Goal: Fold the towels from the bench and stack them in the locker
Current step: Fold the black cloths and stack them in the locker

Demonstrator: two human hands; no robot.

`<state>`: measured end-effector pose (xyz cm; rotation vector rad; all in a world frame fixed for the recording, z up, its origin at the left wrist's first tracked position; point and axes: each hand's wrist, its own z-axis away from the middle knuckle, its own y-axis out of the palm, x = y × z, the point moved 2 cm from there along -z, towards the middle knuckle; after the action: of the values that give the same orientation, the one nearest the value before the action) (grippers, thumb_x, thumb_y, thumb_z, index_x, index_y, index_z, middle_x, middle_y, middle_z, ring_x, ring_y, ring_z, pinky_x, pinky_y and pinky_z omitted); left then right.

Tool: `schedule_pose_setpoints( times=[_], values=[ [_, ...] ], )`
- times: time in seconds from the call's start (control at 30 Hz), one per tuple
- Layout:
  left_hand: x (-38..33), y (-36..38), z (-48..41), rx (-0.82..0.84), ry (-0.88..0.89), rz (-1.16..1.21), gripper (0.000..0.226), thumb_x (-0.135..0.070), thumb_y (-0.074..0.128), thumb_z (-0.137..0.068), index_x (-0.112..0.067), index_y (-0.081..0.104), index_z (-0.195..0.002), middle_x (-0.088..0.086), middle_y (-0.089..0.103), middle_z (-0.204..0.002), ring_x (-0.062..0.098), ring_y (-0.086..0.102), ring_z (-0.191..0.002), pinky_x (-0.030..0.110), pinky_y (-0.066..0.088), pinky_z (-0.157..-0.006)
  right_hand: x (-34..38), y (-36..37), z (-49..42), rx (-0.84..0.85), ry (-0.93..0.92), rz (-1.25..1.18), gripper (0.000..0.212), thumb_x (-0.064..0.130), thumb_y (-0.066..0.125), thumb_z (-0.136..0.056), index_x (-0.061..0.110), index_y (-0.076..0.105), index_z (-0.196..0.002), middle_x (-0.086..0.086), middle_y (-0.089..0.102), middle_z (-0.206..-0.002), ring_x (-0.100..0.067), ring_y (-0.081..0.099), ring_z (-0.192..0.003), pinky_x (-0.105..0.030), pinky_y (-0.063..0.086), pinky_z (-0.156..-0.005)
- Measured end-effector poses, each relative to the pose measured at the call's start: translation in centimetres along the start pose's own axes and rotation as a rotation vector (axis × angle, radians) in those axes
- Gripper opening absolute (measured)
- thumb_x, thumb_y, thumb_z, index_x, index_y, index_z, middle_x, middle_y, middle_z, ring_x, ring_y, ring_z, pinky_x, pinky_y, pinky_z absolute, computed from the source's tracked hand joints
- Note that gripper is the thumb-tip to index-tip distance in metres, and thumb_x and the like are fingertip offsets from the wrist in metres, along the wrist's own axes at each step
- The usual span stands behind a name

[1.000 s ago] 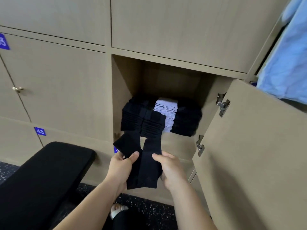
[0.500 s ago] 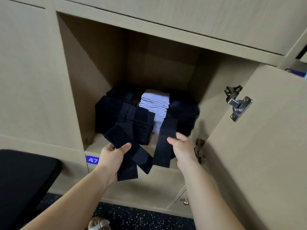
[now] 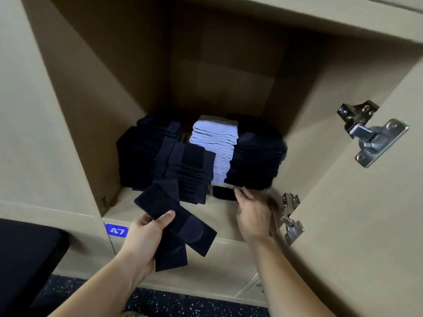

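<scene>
Moved: right hand point(image 3: 253, 213) now reaches into beige wooden locker point(image 3: 91, 110), straight fingers point(image 3: 240, 194) touching 1 black folded towel point(image 3: 223, 193) on its floor.
Left hand point(image 3: 146, 234): grips 2 black towel strips point(image 3: 178, 223).
Stacked: 3 black piles point(image 3: 183, 170), 1 white pile point(image 3: 215, 143).

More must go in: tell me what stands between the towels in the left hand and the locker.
Nothing visible: the locker door stands open, and the dark towels in the left hand hang right before the opening.

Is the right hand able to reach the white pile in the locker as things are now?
Probably yes. The locker door stands open, the right hand is at the shelf just in front of the white pile, and nothing covers the pile's top.
</scene>
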<state>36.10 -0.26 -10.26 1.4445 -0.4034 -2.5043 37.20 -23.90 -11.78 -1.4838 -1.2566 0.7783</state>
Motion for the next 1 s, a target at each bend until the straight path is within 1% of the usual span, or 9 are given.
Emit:
schedule_pose_setpoints(
  times=[0.07, 0.17, 0.23, 0.43, 0.5, 0.6, 0.67, 0.83, 1.0],
  values=[
    [0.0, 0.1, -0.2, 0.012, -0.004, 0.004, 0.015, -0.015, 0.066, -0.092, -0.009, 0.066, -0.106, 0.014, 0.076, -0.092, 0.030, 0.072, -0.079, 0.033, 0.054, -0.058, 0.1, 0.7, 0.3, -0.006, -0.038, 0.054, 0.046, -0.002, 0.061, -0.054, 0.015, 0.078, -0.093, -0.005, 0.075, -0.091, -0.024, 0.070, -0.065, -0.025, 0.054, -0.051],
    [0.0, 0.1, -0.5, 0.014, -0.002, 0.003, 0.020, -0.015, 0.067, -0.091, -0.009, 0.065, -0.109, 0.014, 0.075, -0.095, 0.031, 0.072, -0.083, 0.034, 0.054, -0.062, 0.2, 1.3, 0.6, 0.049, -0.106, 0.086, 0.053, 0.007, 0.035, -0.065, 0.016, 0.078, -0.093, -0.003, 0.075, -0.092, -0.020, 0.072, -0.077, -0.025, 0.057, -0.062],
    [0.0, 0.1, -0.6, 0.013, 0.001, 0.003, 0.020, -0.015, 0.067, -0.091, -0.008, 0.065, -0.110, 0.015, 0.075, -0.096, 0.032, 0.071, -0.086, 0.035, 0.055, -0.064, 0.2, 1.4, 0.6, 0.097, -0.104, 0.101, 0.057, 0.010, 0.030, -0.067, 0.014, 0.077, -0.098, -0.005, 0.075, -0.097, -0.021, 0.072, -0.084, -0.028, 0.058, -0.069],
    [-0.2, 0.4, -0.4, 0.016, 0.001, -0.001, 0.016, -0.014, 0.065, -0.092, -0.006, 0.066, -0.106, 0.015, 0.076, -0.090, 0.030, 0.071, -0.077, 0.034, 0.054, -0.061, 0.5, 1.6, 1.5, 0.140, -0.018, 0.056, 0.057, 0.031, 0.037, -0.074, 0.010, 0.071, -0.114, -0.012, 0.068, -0.117, -0.031, 0.066, -0.102, -0.042, 0.055, -0.085],
    [-0.2, 0.4, -0.4, 0.017, 0.002, -0.006, 0.017, -0.015, 0.065, -0.092, -0.006, 0.066, -0.106, 0.015, 0.076, -0.089, 0.029, 0.072, -0.076, 0.034, 0.055, -0.061, 0.4, 1.9, 1.7, 0.109, -0.028, 0.037, 0.050, 0.029, 0.041, -0.079, 0.011, 0.069, -0.116, -0.013, 0.066, -0.118, -0.033, 0.063, -0.103, -0.043, 0.056, -0.086],
    [-0.1, 0.3, -0.2, 0.009, 0.008, -0.019, 0.016, -0.015, 0.065, -0.092, -0.006, 0.066, -0.105, 0.014, 0.076, -0.088, 0.029, 0.072, -0.075, 0.034, 0.056, -0.060, 0.2, 2.1, 1.8, 0.067, -0.033, -0.034, 0.041, 0.012, 0.060, -0.080, 0.013, 0.066, -0.121, -0.014, 0.063, -0.117, -0.035, 0.059, -0.107, -0.045, 0.054, -0.086],
    [-0.1, 0.3, 0.0, 0.009, 0.009, -0.025, 0.015, -0.014, 0.065, -0.092, -0.006, 0.066, -0.105, 0.014, 0.076, -0.088, 0.030, 0.072, -0.077, 0.035, 0.056, -0.061, 0.0, 2.1, 1.7, 0.063, -0.014, -0.062, 0.043, 0.005, 0.056, -0.081, 0.014, 0.066, -0.122, -0.013, 0.062, -0.119, -0.034, 0.056, -0.109, -0.043, 0.053, -0.088],
    [-0.1, 0.2, 0.4, 0.001, 0.007, -0.041, 0.015, -0.014, 0.065, -0.092, -0.007, 0.066, -0.105, 0.014, 0.076, -0.090, 0.032, 0.071, -0.082, 0.036, 0.054, -0.065, -0.4, 2.1, 1.9, 0.029, -0.019, -0.076, 0.048, 0.005, 0.046, -0.073, 0.015, 0.072, -0.112, -0.010, 0.067, -0.110, -0.033, 0.062, -0.098, -0.039, 0.056, -0.078],
    [-0.1, 0.1, 1.3, -0.004, 0.002, -0.057, 0.012, -0.012, 0.066, -0.091, -0.006, 0.066, -0.102, 0.016, 0.075, -0.093, 0.033, 0.071, -0.084, 0.037, 0.055, -0.067, 0.0, 0.3, 2.1, -0.054, -0.025, -0.207, 0.041, 0.000, 0.056, -0.084, 0.010, 0.064, -0.123, -0.010, 0.065, -0.117, -0.034, 0.056, -0.108, -0.043, 0.051, -0.090]
  ],
)
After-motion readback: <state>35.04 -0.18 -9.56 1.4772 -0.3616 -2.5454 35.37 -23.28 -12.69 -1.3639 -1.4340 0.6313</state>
